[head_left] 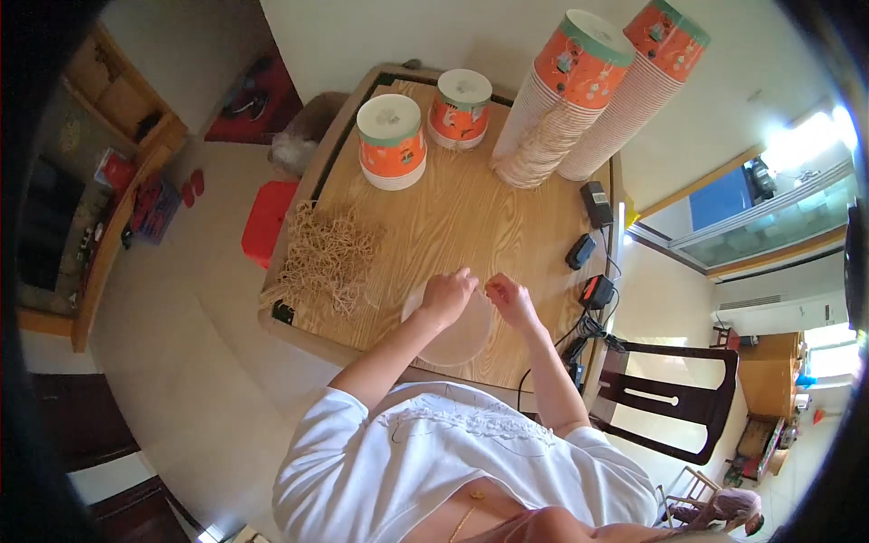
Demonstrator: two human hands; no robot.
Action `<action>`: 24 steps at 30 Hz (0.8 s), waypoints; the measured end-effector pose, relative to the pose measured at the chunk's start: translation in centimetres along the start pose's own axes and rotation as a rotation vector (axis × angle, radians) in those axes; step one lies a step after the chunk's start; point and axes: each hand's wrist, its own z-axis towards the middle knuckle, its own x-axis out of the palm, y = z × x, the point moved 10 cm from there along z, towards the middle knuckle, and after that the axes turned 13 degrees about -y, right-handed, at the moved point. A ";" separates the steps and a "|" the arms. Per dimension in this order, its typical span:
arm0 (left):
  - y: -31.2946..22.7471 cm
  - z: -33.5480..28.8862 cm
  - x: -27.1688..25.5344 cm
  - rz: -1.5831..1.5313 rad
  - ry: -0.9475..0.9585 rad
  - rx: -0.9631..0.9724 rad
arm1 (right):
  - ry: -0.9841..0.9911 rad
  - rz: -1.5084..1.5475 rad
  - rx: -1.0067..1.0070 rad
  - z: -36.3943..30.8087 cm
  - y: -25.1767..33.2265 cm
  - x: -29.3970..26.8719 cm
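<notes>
My left hand point(450, 297) and my right hand point(510, 300) are close together over the near part of the wooden table, with a small gap between them. The fingers of each are pinched together; whatever lies between the fingertips is too small to make out. Under them, near the table's front edge, rests a pale, see-through round lid point(462, 342), partly covered by my left hand and forearm. To the left of my hands is a tangled heap of thin tan cords point(330, 258), some strands spreading over the tabletop.
Two short stacks of orange paper tubs point(393, 156) point(459, 122) stand upside down at the back. Taller leaning stacks point(579, 68) point(665, 45) rise at back right. Black adapters point(596, 204) with cables line the right edge. A red stool point(269, 222) and dark chair point(665, 389) flank the table point(434, 213).
</notes>
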 end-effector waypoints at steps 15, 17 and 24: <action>4.7 -3.7 11.1 -1.127 0.145 -0.642 | 0.058 -0.021 -0.017 -0.2 1.1 1.1; 4.1 -4.4 12.1 -1.236 0.196 -0.740 | 0.080 -0.041 0.015 0.2 0.3 1.2; 4.8 -4.6 11.7 -1.078 0.178 -0.728 | 0.342 -0.018 -0.260 1.3 4.9 2.3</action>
